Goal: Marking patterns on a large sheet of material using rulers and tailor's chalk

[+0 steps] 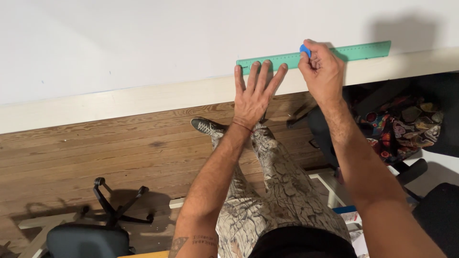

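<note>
We press a green ruler (315, 56) flat against a white wall (143, 43), just above the pale baseboard (119, 100) that runs along its foot. Our left hand (253, 95) lies open on the ruler's left end, fingers (252, 76) spread wide and straight, palm down, gripping nothing and simply pinning the strip in place; a thin red cord circles the wrist. Our right hand (322, 71) sits just beside it, further along the ruler, its fingers curled tight around a small blue object (305, 49) held against the ruler's upper edge; only a rounded blue tip shows, and we cannot tell what kind of tool it is. The ruler tilts slightly, its right end higher than its left, and extends well past the right hand toward a grey shadow on the wall. Below our arms, legs in patterned trousers (272, 191) reach down to a dark laced shoe (206, 126) planted on the wooden plank floor (95, 148). An office chair (95, 229) with a black star base stands at lower left, well apart from the hands. At right, a bag or cushion in a bright multicoloured print (406, 126) rests in a dark area beneath the wall.
</note>
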